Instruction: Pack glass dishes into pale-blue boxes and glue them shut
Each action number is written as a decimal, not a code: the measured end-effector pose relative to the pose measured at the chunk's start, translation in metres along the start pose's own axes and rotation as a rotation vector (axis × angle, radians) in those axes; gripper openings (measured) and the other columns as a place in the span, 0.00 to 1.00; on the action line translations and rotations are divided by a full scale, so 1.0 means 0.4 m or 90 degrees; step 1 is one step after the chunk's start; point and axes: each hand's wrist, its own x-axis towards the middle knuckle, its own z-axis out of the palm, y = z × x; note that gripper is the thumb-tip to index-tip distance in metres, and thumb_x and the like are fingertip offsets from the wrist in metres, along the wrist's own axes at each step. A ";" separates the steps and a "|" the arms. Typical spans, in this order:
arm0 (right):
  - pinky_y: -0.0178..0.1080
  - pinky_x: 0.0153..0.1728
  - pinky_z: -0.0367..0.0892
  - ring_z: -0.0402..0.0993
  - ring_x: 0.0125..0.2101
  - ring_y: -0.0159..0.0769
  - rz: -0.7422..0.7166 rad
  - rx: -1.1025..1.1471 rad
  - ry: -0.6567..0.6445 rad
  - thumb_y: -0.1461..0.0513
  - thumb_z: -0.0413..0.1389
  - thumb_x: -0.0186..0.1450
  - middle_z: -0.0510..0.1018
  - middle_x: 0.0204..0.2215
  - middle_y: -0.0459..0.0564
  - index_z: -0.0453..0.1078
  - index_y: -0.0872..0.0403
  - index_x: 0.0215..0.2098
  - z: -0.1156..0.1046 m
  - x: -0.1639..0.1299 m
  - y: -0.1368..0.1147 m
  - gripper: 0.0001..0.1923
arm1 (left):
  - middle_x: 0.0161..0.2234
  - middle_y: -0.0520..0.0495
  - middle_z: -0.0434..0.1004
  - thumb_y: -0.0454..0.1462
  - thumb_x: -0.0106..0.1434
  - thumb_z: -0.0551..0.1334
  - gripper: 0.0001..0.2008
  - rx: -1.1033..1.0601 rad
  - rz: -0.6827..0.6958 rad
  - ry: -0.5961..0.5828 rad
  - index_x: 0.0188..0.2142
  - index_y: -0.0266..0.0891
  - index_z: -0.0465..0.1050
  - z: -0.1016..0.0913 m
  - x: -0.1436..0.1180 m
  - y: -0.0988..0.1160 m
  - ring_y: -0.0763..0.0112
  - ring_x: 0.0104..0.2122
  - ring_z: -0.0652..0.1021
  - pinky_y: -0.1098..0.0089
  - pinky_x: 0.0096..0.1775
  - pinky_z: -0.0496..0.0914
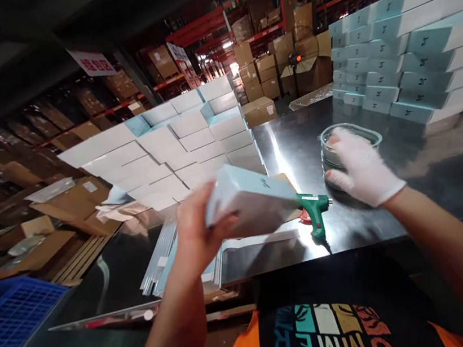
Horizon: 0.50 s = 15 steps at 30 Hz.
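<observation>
My bare left hand [193, 224] grips a pale blue and white box [252, 199], held tilted above the shiny metal table [428, 176]; the box is blurred. My right hand [363, 170], in a white glove, rests on a round glass bowl [374, 135] that stands on the table to the right. A green glue gun [315, 211] lies on the table between the two hands, just right of the box. Under my left hand lies a stack of flat unfolded box sleeves [250, 248].
Stacks of pale blue boxes stand at the back left [176, 141] and back right [412, 53]. A blue plastic crate [11, 316] sits at the lower left. Brown cartons [259, 110] and warehouse racks fill the background. Flat cardboard [69, 206] lies at the left.
</observation>
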 end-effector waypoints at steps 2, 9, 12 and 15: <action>0.67 0.62 0.62 0.58 0.71 0.72 0.176 -0.128 -0.006 0.53 0.66 0.68 0.62 0.72 0.83 0.72 0.66 0.62 -0.007 0.018 0.128 0.32 | 0.68 0.34 0.72 0.57 0.57 0.78 0.55 -0.123 -0.092 0.220 0.76 0.47 0.57 0.005 -0.010 -0.061 0.46 0.66 0.74 0.46 0.68 0.68; 0.54 0.61 0.55 0.72 0.55 0.48 0.188 -0.144 0.002 0.65 0.62 0.66 0.86 0.48 0.63 0.76 0.52 0.36 0.023 0.053 0.281 0.02 | 0.67 0.38 0.72 0.49 0.43 0.85 0.64 -0.491 -0.497 0.153 0.74 0.56 0.55 0.153 -0.119 -0.141 0.55 0.54 0.80 0.64 0.45 0.80; 0.53 0.62 0.54 0.72 0.53 0.46 0.184 -0.164 0.035 0.64 0.60 0.68 0.86 0.47 0.64 0.76 0.53 0.34 -0.005 0.067 0.260 0.04 | 0.60 0.39 0.76 0.46 0.40 0.86 0.61 -0.485 -0.499 0.127 0.70 0.49 0.60 0.205 -0.164 -0.152 0.57 0.49 0.80 0.64 0.45 0.80; 0.51 0.63 0.52 0.71 0.53 0.44 0.151 -0.195 0.015 0.66 0.58 0.68 0.86 0.51 0.61 0.75 0.53 0.33 -0.035 0.068 0.231 0.06 | 0.56 0.42 0.76 0.43 0.40 0.84 0.57 -0.425 -0.492 0.114 0.67 0.47 0.60 0.231 -0.191 -0.168 0.61 0.45 0.80 0.63 0.42 0.80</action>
